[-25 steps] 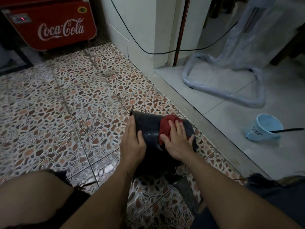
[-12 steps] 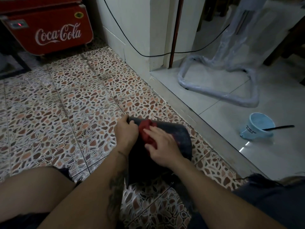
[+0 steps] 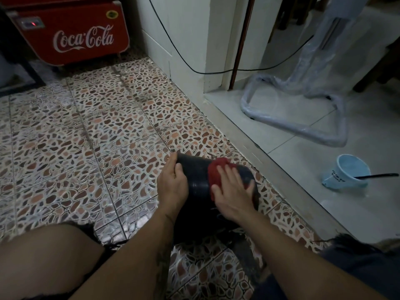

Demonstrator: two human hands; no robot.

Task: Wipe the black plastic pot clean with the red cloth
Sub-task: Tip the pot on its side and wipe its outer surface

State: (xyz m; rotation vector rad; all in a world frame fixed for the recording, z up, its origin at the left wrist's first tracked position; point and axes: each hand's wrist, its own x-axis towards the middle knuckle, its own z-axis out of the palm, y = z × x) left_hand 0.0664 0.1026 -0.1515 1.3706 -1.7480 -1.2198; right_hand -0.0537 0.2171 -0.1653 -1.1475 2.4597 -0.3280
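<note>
The black plastic pot (image 3: pixel 198 176) lies on its side on the pebble-patterned floor tiles (image 3: pixel 104 135) between my knees. My left hand (image 3: pixel 172 185) curls around its left end, gripping. My right hand (image 3: pixel 232 192) presses the red cloth (image 3: pixel 214 172) flat against the pot's side, fingers spread. A light blue cup (image 3: pixel 346 173) lies tipped on the pale tiles to the right, a black utensil (image 3: pixel 376 176) sticking out of it.

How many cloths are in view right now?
1. The red cloth lies under the right hand, pressed on the black pot. Others may be hidden behind the pot.
</note>
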